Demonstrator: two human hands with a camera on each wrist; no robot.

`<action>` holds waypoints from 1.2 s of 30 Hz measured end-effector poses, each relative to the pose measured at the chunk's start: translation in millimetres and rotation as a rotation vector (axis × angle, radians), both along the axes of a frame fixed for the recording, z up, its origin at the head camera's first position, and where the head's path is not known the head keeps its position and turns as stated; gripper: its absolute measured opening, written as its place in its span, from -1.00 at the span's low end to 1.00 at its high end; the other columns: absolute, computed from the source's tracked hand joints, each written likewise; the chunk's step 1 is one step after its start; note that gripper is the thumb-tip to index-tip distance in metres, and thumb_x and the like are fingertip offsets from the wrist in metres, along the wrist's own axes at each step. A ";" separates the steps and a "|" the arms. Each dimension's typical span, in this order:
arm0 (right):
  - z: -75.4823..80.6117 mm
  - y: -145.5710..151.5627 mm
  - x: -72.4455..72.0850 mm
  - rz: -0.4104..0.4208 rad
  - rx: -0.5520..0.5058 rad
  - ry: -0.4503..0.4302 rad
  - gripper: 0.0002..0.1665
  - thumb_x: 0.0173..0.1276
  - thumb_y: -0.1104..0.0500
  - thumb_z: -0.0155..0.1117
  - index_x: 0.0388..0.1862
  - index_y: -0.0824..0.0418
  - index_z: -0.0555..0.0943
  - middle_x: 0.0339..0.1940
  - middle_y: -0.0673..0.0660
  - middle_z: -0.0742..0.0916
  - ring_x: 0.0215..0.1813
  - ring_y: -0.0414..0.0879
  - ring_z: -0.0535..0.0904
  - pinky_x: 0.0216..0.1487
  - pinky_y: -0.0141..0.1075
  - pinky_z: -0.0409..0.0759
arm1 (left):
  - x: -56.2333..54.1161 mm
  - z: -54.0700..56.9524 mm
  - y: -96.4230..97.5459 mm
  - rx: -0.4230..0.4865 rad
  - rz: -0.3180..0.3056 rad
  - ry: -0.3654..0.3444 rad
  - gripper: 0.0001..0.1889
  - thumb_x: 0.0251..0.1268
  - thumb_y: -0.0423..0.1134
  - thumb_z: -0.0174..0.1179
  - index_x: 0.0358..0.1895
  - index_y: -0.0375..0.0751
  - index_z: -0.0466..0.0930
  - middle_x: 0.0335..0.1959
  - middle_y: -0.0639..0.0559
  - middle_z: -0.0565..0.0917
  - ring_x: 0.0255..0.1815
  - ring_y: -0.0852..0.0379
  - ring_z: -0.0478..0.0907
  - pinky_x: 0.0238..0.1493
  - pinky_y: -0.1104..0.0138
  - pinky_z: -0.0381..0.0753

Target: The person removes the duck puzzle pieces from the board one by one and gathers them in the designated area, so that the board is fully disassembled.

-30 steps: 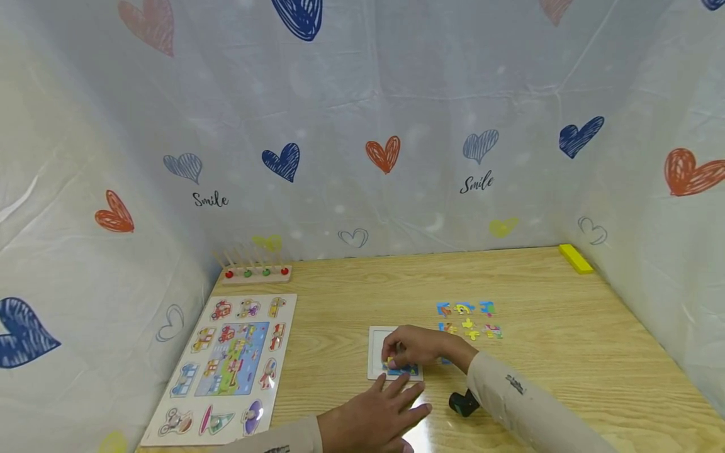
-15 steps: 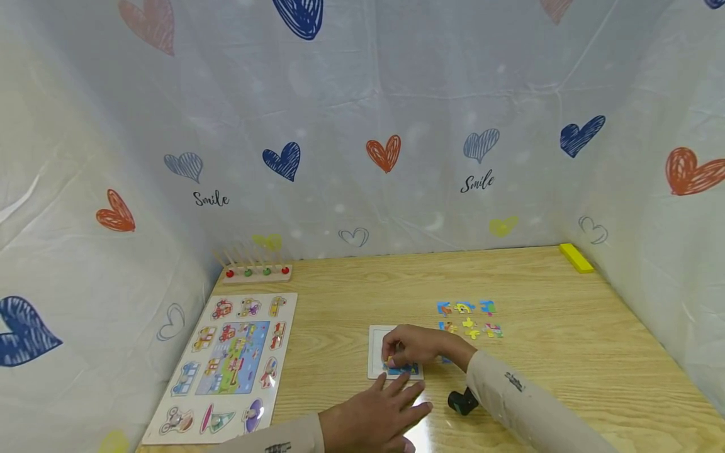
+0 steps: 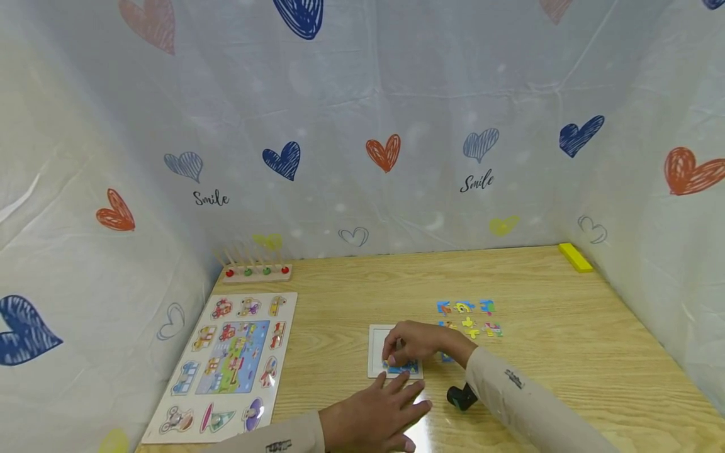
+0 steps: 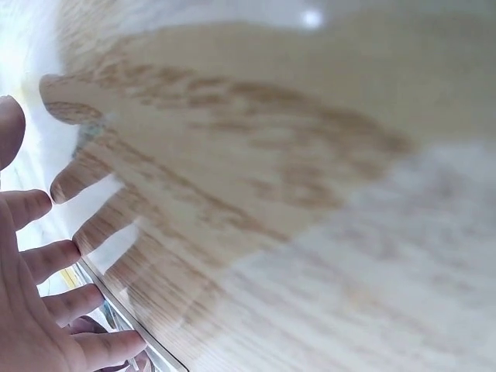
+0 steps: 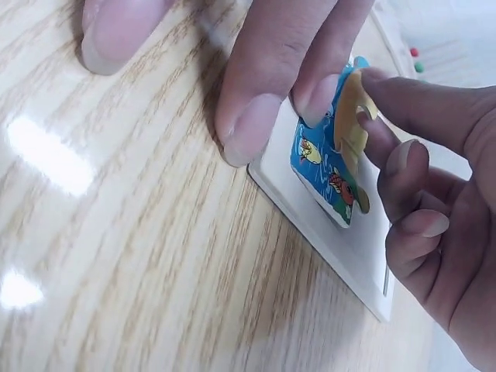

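Observation:
My right hand (image 3: 416, 343) bends over a small white puzzle tray (image 3: 375, 352) at the table's front middle. Between its thumb and fingers it pinches a yellow puzzle piece (image 5: 353, 112), seen in the right wrist view against joined blue pieces (image 5: 310, 155) with printed fish. The fingers partly cover the yellow piece, so its fit with the others cannot be told. My left hand (image 3: 374, 415) lies palm down with fingers spread, fingertips at the tray's near edge. Several loose puzzle pieces (image 3: 466, 322) are laid out in rows right of the tray; the right hand and arm hide some.
A large picture board (image 3: 232, 358) with vehicle shapes covers the table's left. Behind it stands a wooden peg rack (image 3: 257, 274) with red and green beads. A black object (image 3: 461, 397) sits by the right forearm. A yellow block (image 3: 576, 258) lies far right, near the curtain.
The knuckles of my right hand have risen very slightly over the tray, and less yellow shows beneath the fingertips. My left hand stays in place.

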State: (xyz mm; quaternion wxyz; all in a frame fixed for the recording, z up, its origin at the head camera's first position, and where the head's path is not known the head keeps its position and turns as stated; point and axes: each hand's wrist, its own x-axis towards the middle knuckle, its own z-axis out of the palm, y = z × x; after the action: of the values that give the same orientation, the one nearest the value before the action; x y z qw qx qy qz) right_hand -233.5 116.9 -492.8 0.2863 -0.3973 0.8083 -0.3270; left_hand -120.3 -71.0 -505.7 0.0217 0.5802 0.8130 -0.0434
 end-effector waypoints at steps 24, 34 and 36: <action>-4.7 -5.9 -0.7 0.015 0.007 -0.024 -0.92 0.42 0.28 0.30 -0.22 0.14 0.71 -0.46 -0.11 0.65 -0.51 -0.36 0.49 -0.40 -0.47 0.52 | 1.7 2.6 1.2 -0.005 0.028 -0.064 -0.31 0.56 0.31 -0.35 0.57 0.04 0.14 0.57 -0.10 0.21 0.54 -0.18 0.25 0.22 -0.10 0.55; 0.7 -0.6 -2.1 0.010 0.001 0.048 -0.90 0.46 0.20 0.27 -0.24 0.06 0.71 -0.38 -0.16 0.67 -0.37 -0.37 0.50 -0.28 -0.44 0.54 | 2.7 0.3 3.4 0.003 0.023 -0.009 -0.32 0.56 0.32 -0.32 0.55 0.04 0.19 0.54 -0.10 0.26 0.51 -0.19 0.30 0.17 -0.07 0.59; 2.3 2.1 -2.5 0.003 -0.011 0.033 -0.89 0.48 0.19 0.25 -0.26 0.06 0.69 -0.37 -0.15 0.67 -0.36 -0.36 0.50 -0.29 -0.43 0.54 | 2.9 -0.8 3.3 0.001 0.025 0.009 -0.32 0.56 0.32 -0.32 0.54 0.05 0.20 0.53 -0.10 0.27 0.51 -0.19 0.30 0.16 -0.07 0.59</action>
State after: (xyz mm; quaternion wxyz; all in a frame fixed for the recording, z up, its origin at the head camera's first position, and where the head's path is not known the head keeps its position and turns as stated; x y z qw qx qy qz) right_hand -236.0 119.1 -490.4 0.2714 -0.4054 0.8104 -0.3242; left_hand -117.3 -67.8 -506.5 0.0181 0.5696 0.8204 -0.0455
